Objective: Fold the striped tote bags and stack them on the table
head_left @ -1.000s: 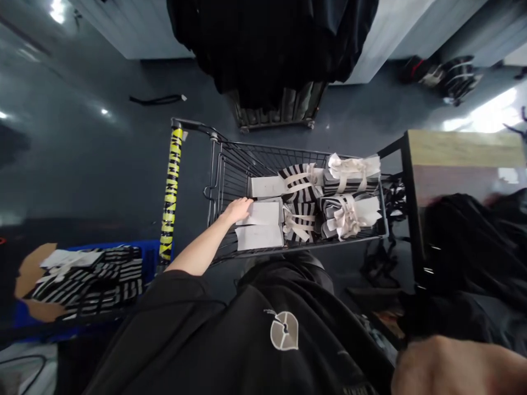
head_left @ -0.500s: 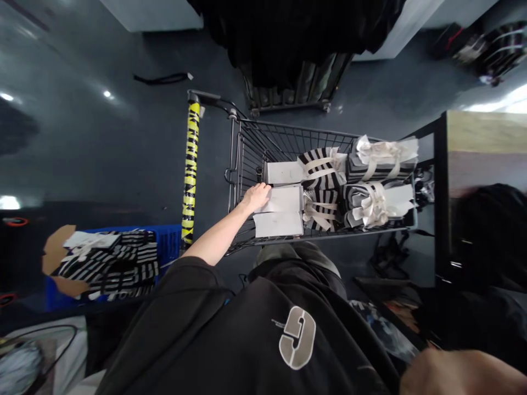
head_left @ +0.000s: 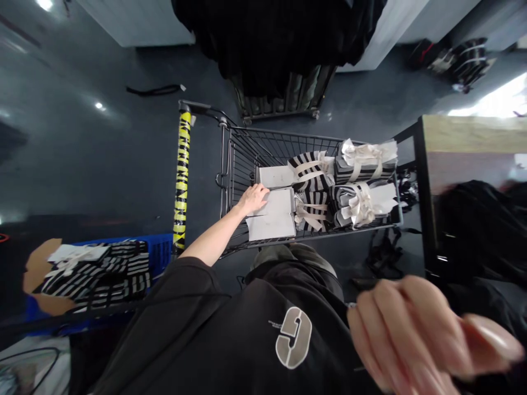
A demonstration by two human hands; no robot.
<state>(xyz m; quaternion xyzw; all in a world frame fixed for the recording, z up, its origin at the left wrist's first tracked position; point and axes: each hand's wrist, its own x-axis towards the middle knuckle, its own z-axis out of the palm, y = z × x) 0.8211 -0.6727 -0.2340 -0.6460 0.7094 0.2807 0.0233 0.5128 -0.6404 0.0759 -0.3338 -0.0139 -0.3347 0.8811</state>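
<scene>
The left hand [head_left: 252,199] lies on a white flat packet [head_left: 272,215] at the near side of a wire shopping cart [head_left: 247,148], its fingers [head_left: 263,192] pressed together along the packet's top edge; whether they grip it, I cannot tell. The packet sits on a second white one, beside bundles of black-and-white striped packs [head_left: 310,171] tied with cream ribbon [head_left: 361,204], all inside the cart. The right hand [head_left: 424,334] is raised close to the camera and blurred, its fingers [head_left: 411,312] loosely curled and holding nothing that shows. A yellow-and-black taped pole [head_left: 181,181] stands beside the cart; a blue crate [head_left: 162,255] of striped bundles sits on the dark floor [head_left: 82,164] to the left.
</scene>
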